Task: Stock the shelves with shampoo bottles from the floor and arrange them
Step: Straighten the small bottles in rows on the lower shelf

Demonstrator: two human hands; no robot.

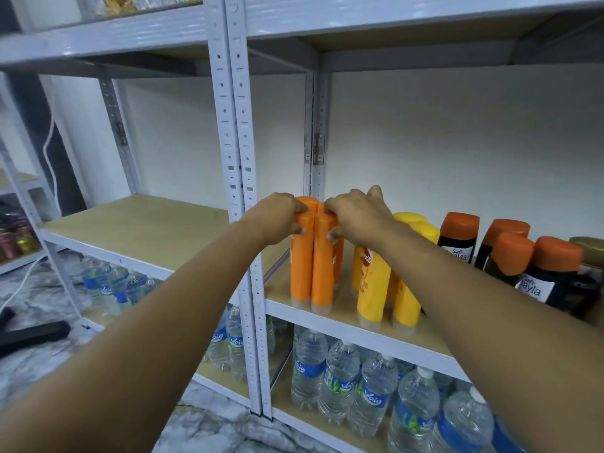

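Orange plastic bottles (310,263), tall, smooth; both hands (277,217) gripping tops.

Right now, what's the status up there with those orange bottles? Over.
Left hand and right hand both gripping tops of the orange bottles. Bottles upright at left end of shelf. Yellow bottles close beside; nothing blocking.

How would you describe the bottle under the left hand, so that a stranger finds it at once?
Look at the middle shelf of the right rack, above the water bottles. At its left end, beside the upright post, stand plain orange bottles; the left hand holds the leftmost orange bottle. Its neighbours to the right are yellow bottles.
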